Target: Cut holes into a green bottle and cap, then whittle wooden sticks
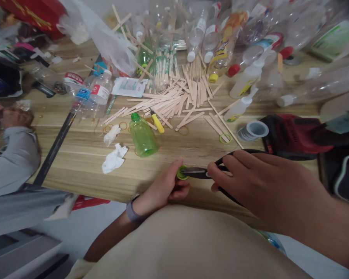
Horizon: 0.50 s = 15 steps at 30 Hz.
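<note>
Near the table's front edge, my left hand (pixel 170 184) pinches a small green bottle cap (pixel 181 173) between thumb and fingers. My right hand (pixel 250 178) is wrapped round the black handles of a pair of scissors (pixel 196 172). The scissor blades point left, and their tips touch the inside of the cap. Behind my left hand a green plastic bottle (pixel 144 135) lies tilted on the table, with a green top at its neck. A yellow-handled tool (pixel 158 123) lies just beyond it.
Wooden sticks (pixel 174 97) are heaped mid-table, with clear bottles (pixel 196 37) behind. A red and black power tool (pixel 296 135) and a grey spool (pixel 254 130) stand right. Crumpled tissues (pixel 114 158) lie left. Another person's hand (pixel 16 116) rests at the far left.
</note>
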### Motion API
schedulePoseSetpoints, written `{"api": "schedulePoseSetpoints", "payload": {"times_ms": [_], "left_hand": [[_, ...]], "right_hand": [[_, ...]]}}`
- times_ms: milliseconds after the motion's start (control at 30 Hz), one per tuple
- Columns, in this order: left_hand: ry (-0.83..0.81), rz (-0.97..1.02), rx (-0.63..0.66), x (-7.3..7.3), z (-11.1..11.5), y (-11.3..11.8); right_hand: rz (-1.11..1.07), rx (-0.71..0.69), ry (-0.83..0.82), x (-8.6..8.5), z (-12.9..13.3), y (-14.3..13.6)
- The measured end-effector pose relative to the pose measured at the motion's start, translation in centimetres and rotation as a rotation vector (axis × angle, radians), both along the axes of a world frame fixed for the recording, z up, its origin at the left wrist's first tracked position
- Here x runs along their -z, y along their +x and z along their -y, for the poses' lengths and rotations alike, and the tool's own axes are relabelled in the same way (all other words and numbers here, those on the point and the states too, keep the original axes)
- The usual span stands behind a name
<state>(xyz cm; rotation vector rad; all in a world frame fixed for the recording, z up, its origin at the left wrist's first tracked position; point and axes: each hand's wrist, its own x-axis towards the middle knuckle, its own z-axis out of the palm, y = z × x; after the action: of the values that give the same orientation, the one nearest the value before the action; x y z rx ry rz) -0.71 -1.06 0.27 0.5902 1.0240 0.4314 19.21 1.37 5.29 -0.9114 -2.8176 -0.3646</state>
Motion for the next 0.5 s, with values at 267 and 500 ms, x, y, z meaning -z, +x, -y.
{"api": "schedulePoseSetpoints", "payload": {"times_ms": [267, 500], "left_hand": [[0.086, -0.007, 0.033, 0.24, -0.10, -0.17], [0.218, -0.073, -0.041, 0.62, 0.20, 0.04]], "right_hand": [[0.001, 0.004, -0.046, 0.65, 0.19, 0.33], [-0.004, 0.019, -0.116, 0.41, 0.24, 0.38]]}}
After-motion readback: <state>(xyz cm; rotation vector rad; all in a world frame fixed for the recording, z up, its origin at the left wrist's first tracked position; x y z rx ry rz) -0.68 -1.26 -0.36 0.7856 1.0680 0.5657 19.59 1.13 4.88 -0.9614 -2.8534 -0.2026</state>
